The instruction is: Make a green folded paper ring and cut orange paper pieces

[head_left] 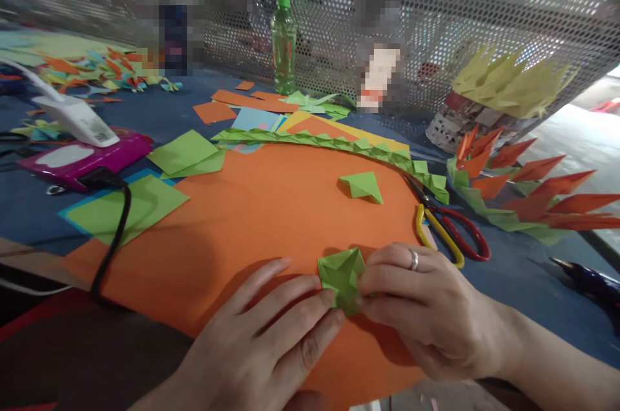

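Observation:
A small green square of folded paper [343, 276], its corners turned toward the middle, lies on a large orange sheet [271, 204]. My left hand [271, 333] is open, its outstretched fingers resting on the sheet with the tips at the square's left edge. With bent fingers, my right hand [421, 301] pinches the right edge of the same square; a ring is on one finger. Farther up the sheet is another folded green piece [364, 186]. Along the sheet's far edge runs a folded green paper chain [320, 141].
Scissors [443, 223] with yellow and red handles lie right of the sheet, near an orange-and-green paper crown [523, 198] and a pen [586, 278]. At left are green squares [128, 207] and a magenta power strip [87, 162]. A green bottle [283, 49] stands behind.

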`<state>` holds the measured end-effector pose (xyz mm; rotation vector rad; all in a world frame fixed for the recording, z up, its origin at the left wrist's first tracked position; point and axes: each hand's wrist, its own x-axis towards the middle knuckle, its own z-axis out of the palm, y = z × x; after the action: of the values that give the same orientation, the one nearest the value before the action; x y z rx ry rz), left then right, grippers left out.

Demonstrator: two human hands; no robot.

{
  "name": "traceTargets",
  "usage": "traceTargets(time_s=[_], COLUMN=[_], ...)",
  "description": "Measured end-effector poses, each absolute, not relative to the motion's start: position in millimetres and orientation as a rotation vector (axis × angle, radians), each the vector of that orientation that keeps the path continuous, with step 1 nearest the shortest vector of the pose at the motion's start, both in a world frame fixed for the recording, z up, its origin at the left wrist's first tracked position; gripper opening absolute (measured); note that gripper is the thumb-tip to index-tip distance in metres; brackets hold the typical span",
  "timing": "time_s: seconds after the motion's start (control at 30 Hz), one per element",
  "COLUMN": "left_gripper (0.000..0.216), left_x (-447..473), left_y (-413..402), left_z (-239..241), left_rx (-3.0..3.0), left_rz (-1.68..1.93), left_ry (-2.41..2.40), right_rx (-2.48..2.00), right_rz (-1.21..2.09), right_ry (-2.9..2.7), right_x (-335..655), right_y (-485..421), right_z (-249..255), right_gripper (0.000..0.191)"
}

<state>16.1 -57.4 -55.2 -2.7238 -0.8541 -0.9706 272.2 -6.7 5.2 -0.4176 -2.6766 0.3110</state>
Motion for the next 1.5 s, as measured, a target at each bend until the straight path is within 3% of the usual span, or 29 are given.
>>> traceTargets(time_s=[0.4,0.63,1.13,1.27,1.5], left_gripper=[0.043,0.045,0.047,0.046,0.035], left_x=[14,16,17,15,8], left_y=[-56,-54,-52,-56,-48], left_z=[-57,-60,-60,-45,-1], left_rx=[-2.703,-2.666,-2.696,-2.821,-2.984], left_rz=[-0.955,-1.005,-1.085,-1.080,-1.022], left_ry=[-0.814,-0.819,-0.848,-0.892,-1.123], right_rx=[-0.387,-0.435,-0.444,-0.747,-1.210], right_rz=[0.066,0.121,0.136,0.181,0.384], right_ry=[-2.607,-2.563,-2.610,-2.401,-2.362], right_x=[279,279,277,277,266], right_y=[-6,-4,-9,-7,-5], right_z=[3,7,4,2,-5], right_gripper=[0.025,0.036,0.025,0.031,0.014])
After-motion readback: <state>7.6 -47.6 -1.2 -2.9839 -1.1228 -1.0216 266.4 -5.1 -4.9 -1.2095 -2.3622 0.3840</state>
